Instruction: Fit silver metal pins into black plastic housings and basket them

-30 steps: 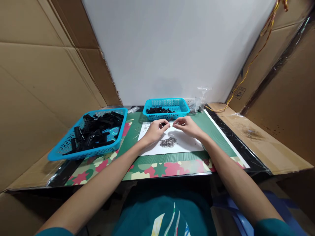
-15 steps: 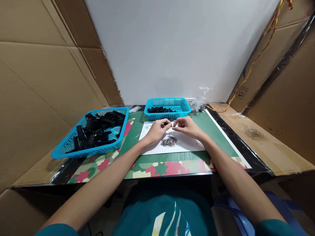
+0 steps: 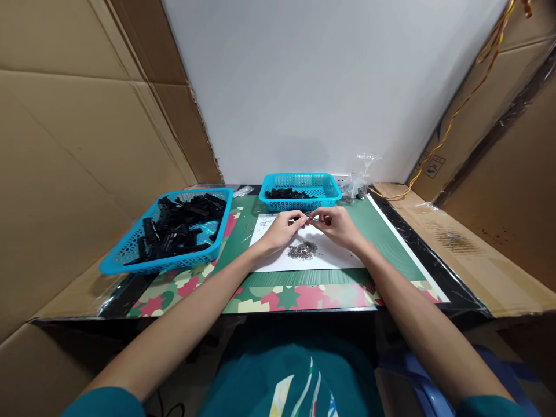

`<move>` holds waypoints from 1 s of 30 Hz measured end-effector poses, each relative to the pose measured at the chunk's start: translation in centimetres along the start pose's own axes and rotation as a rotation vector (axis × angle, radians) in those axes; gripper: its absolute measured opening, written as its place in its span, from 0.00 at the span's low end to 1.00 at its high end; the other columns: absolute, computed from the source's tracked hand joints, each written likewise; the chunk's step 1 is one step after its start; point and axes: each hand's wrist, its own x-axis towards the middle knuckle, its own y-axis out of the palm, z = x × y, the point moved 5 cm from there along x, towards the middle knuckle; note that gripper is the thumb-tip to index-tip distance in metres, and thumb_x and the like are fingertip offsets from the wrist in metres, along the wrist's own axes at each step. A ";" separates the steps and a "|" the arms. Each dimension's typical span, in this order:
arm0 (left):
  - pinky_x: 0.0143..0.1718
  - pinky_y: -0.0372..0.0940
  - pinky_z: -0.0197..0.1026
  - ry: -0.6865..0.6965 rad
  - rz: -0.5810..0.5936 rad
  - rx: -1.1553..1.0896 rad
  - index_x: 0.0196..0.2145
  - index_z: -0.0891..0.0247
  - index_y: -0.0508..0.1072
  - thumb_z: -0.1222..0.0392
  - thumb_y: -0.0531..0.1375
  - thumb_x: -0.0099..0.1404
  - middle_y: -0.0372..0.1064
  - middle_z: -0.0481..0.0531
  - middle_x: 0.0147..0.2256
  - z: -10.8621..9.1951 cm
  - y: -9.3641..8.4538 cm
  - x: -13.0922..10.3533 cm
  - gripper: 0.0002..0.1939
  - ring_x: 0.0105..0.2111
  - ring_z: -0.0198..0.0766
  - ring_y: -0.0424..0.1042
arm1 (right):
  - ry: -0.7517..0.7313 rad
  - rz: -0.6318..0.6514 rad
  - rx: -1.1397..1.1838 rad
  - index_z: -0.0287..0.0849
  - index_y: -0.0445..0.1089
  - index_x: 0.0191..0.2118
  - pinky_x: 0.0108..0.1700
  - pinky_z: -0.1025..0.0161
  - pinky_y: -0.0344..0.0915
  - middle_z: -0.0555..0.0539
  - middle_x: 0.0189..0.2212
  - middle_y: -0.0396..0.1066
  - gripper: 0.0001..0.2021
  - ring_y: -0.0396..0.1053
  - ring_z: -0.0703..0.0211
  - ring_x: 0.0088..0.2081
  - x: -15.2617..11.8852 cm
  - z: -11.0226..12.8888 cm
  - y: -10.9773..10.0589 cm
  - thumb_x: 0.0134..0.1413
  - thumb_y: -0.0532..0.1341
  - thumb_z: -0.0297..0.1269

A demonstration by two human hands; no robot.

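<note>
My left hand (image 3: 283, 229) is closed in a pinch over the white sheet (image 3: 269, 262); what sits between its fingertips is too small and hidden to name. Opposite it, my right hand (image 3: 337, 225) has its thumb and fingers pressed together around something thin and small that I cannot make out. The fingertips of both hands meet or nearly meet. Just below them, a pile of tiny metal pieces (image 3: 303, 250), like small pins or screws, lies on the sheet. More small bits (image 3: 264, 222) are scattered at its upper left corner.
A large blue basket (image 3: 113, 265) of black plastic parts (image 3: 174, 231) stands at the left. Behind my hands is a smaller blue basket (image 3: 299, 204) with black pieces (image 3: 286, 194). Clear plastic bags (image 3: 358, 184) sit beside it. Cardboard walls (image 3: 499, 191) enclose both sides.
My hands have come together, closing the small gap between their fingertips. My right fingers are pinched tighter. The whole view has shifted slightly.
</note>
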 end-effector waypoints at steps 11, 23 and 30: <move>0.41 0.66 0.42 0.130 -0.088 0.259 0.60 0.60 0.68 0.59 0.63 0.71 0.76 0.52 0.40 0.4 -0.6 -0.1 0.21 0.37 0.40 0.72 | 0.238 -0.134 0.291 0.38 0.80 0.34 0.27 0.62 0.52 0.51 0.21 0.65 0.17 0.56 0.64 0.24 0.2 -0.9 -1.6 0.53 0.71 0.50; 0.39 0.70 0.45 0.242 -0.183 0.350 0.54 0.63 0.83 0.52 0.65 0.73 0.83 0.56 0.40 -1.0 -1.0 -0.4 0.17 0.33 0.40 0.73 | 0.507 -0.148 0.691 0.40 0.77 0.32 0.24 0.61 0.35 0.59 0.17 0.51 0.20 0.40 0.70 0.20 -0.1 -1.4 -1.5 0.40 0.78 0.50; 0.41 0.72 0.44 0.327 -0.203 0.334 0.56 0.59 0.82 0.55 0.64 0.75 0.81 0.57 0.46 -1.5 -0.8 -0.7 0.16 0.38 0.40 0.76 | 0.486 -0.171 0.640 0.39 0.77 0.30 0.22 0.62 0.38 0.59 0.15 0.53 0.19 0.43 0.71 0.19 -0.1 -1.2 -1.3 0.40 0.78 0.49</move>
